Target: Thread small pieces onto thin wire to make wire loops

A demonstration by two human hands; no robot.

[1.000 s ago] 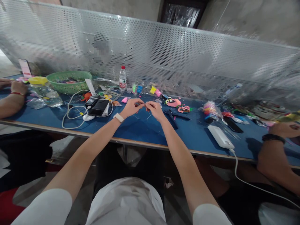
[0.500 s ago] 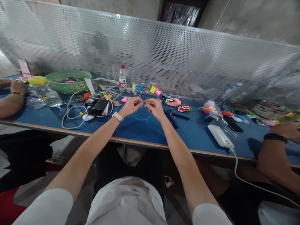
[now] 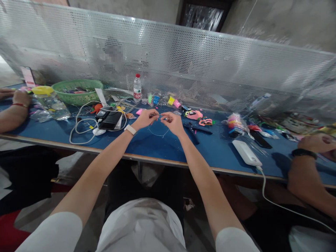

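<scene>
Above the blue tabletop, my left hand [image 3: 146, 119] and my right hand [image 3: 172, 123] are close together with fingertips nearly meeting. Both pinch a thin pale string [image 3: 157, 135], which hangs in a loop below them. Between the fingertips is a small spot of light blue, too small to make out. Just right of my right hand lies a dark tool with long handles [image 3: 197, 130], its kind unclear. Behind it are a pink figure with green and black parts [image 3: 193, 114] and a smaller pink and black piece [image 3: 206, 121]. A pink lump [image 3: 140, 111] lies behind my left hand.
To the left are a green basket [image 3: 78, 99], a yellow-lidded jar [image 3: 52, 105] and black devices with a white cable [image 3: 86, 142]. A water bottle [image 3: 137, 89] stands at the perforated screen [image 3: 162, 52]. A white power bank [image 3: 246, 153] lies right. Co-workers' arms are at both sides.
My fingertips have shifted slightly, and a light blue spot now shows between them. The string's loop hangs a little lower and rounder. The co-worker's hand at right has moved slightly left.
</scene>
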